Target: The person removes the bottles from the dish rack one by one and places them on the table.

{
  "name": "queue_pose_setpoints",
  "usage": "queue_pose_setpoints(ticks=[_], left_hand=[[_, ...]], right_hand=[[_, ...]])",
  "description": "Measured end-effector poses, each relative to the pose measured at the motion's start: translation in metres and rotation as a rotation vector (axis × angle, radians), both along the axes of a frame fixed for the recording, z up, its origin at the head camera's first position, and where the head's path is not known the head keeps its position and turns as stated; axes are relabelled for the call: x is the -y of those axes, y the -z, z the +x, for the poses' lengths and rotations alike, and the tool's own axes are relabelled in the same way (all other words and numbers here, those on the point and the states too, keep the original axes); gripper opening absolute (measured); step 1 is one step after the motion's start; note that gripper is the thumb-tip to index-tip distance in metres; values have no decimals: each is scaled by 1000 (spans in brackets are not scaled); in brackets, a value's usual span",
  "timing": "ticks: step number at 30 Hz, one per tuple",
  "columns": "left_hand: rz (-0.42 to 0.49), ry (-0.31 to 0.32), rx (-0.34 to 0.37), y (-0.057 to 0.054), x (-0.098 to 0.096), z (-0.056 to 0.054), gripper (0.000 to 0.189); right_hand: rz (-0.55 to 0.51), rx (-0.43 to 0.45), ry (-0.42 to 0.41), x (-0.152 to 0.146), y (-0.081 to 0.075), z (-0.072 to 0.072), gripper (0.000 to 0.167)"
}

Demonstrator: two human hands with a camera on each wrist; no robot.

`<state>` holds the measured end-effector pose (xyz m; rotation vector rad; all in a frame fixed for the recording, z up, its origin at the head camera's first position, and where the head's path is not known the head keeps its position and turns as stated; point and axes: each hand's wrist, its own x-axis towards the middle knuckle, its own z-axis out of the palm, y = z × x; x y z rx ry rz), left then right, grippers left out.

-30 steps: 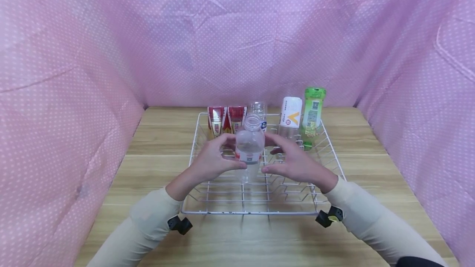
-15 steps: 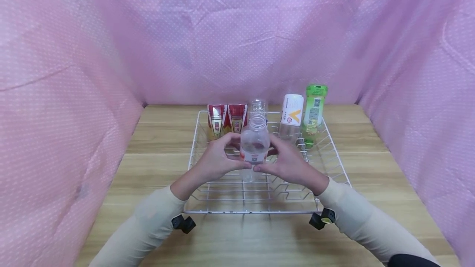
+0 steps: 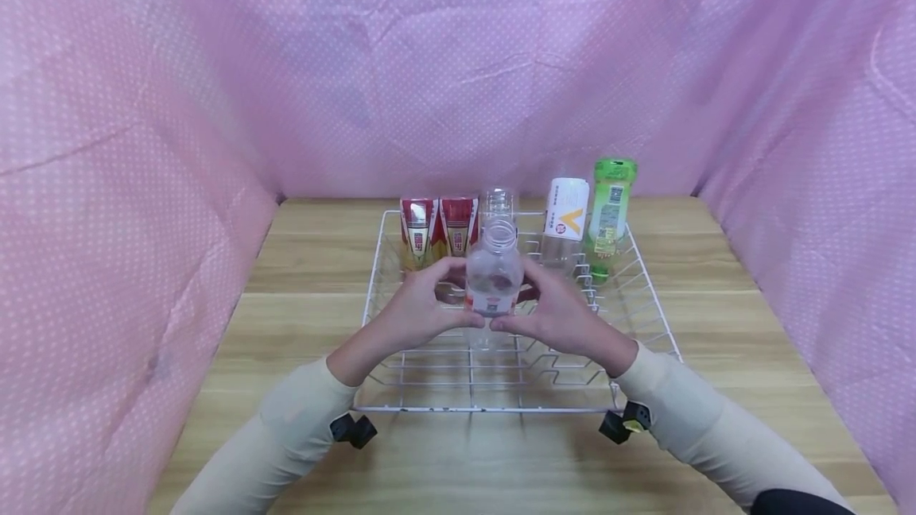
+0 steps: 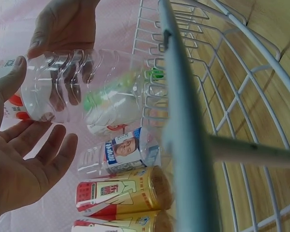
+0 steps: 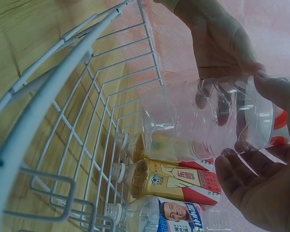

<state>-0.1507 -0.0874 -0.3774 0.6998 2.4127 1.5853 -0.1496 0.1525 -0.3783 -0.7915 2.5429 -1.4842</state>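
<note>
A clear plastic bottle (image 3: 494, 272) with an uncapped mouth and a red-and-white label is upright over the wire rack (image 3: 435, 409). My left hand (image 3: 422, 304) grips it from the left, thumb on the near side. From the right, my right hand (image 3: 561, 312) holds it with thumb and fingers around the label. The wrist views show the ribbed lower half of the bottle (image 4: 70, 84) between both hands, its base facing the rack wires. Both sets of fingers (image 5: 253, 166) partly show through the clear plastic.
Inside the rack's back edge stand two red-and-gold bottles (image 3: 418, 229), a clear bottle (image 5: 179, 215) with a blue label, a white-labelled bottle (image 3: 567, 213) and a green bottle (image 3: 608, 205). The rack sits on a wooden table (image 3: 286, 276), with pink dotted cloth (image 3: 458, 86) around it.
Both hands have shifted slightly right with the clear bottle. My right hand has come in closer around it. The bottles at the back stay in place in the rack.
</note>
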Motion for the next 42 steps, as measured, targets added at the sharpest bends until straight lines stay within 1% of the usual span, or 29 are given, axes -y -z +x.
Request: queue_pose_setpoints(ticks=[2, 5, 9, 12, 16, 20, 23, 27, 32, 35, 39, 42], left_hand=[[-23, -1, -12, -1, 0, -1, 78], [-42, -6, -9, -2, 2, -1, 84], [-56, -10, 5, -3, 3, -1, 87], [-75, -1, 2, -3, 3, -1, 88], [-94, 20, 4, 0, 4, -2, 91], [-97, 30, 11, 3, 4, -4, 90], [-100, 27, -3, 6, 6, -6, 88], [-121, 27, -27, 7, 8, -8, 89], [-135, 34, -36, 6, 12, -9, 91], [-143, 22, -24, 6, 14, -9, 91], [-154, 6, -13, 5, 18, -7, 89], [-157, 0, -9, 5, 19, -7, 88]], right_hand=[[-4, 8, -1, -1, -1, 1, 71], [-11, 16, -2, -2, -3, 1, 72], [-28, 16, 12, -7, -5, 3, 72], [-36, 17, 32, -11, -4, 3, 73], [-43, 29, 49, -16, -2, 2, 73], [-36, 34, 57, -21, 0, 1, 73], [-31, 27, 72, -25, 1, 0, 71], [-30, 23, 114, -33, -1, -1, 69], [-74, 45, 153, -46, -1, -6, 79], [-77, 63, 175, -52, 0, -9, 85], [-63, 62, 193, -59, -2, -11, 86], [-70, 48, 197, -63, -2, -13, 85]])
